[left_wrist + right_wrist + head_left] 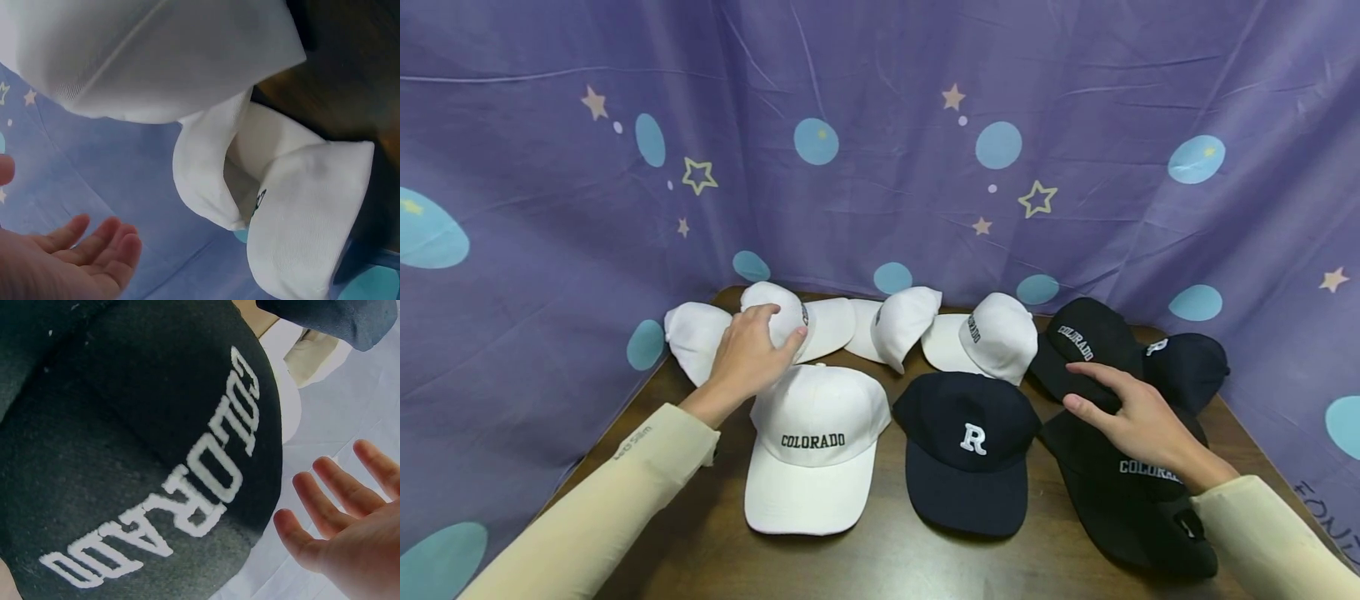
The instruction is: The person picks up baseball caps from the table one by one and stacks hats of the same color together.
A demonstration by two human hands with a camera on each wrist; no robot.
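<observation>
White cap [820, 450] left of table [865, 575] middle, brim facing near edge, long axis front-to-back, dark COLORADO lettering; left hand [752, 346] near, right hand [1146, 417] by black cap [1093, 458], fingers kinda loosely apart

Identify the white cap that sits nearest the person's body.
It is the white COLORADO cap immediately left of the front navy R cap. It alone stands in the front row; the other white caps sit farther back.

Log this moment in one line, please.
left hand: empty, near white caps | right hand: empty, near black caps | front: white COLORADO cap beside dark R cap
</observation>
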